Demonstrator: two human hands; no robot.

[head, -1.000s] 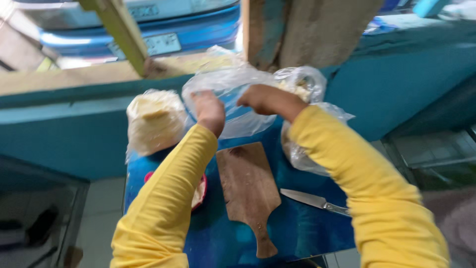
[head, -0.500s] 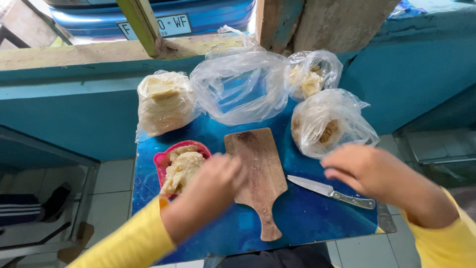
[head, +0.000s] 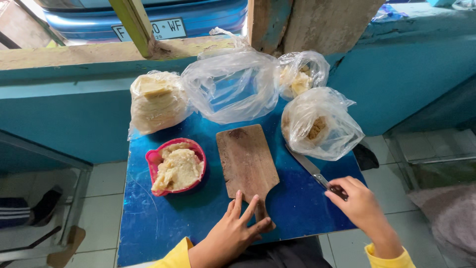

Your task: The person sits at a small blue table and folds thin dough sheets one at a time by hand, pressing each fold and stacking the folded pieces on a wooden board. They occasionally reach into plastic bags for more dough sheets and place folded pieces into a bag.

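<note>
Fingers of my left hand (head: 235, 233) lie spread and loose over the handle end of the wooden cutting board (head: 246, 162), gripping nothing, just resting on the board's narrow stem at the near edge of the blue table (head: 148, 223). My right hand (head: 359, 203) closes around the dark handle of a kitchen knife (head: 310, 168), whose blade lies flat on the table, pointing away from me, just beside the board's right edge. To the left of the board sits a pink bowl (head: 153, 159) heaped with pale dough. Along the far side of the table stand four clear plastic bags: one stuffed with a stack of pale round wrappers (head: 156, 101), one nearly empty bag (head: 233, 87) in the middle, a small one with yellowish pieces (head: 302, 74), and a bag with brown crumbly filling (head: 320, 124) close to the knife's tip.
</note>
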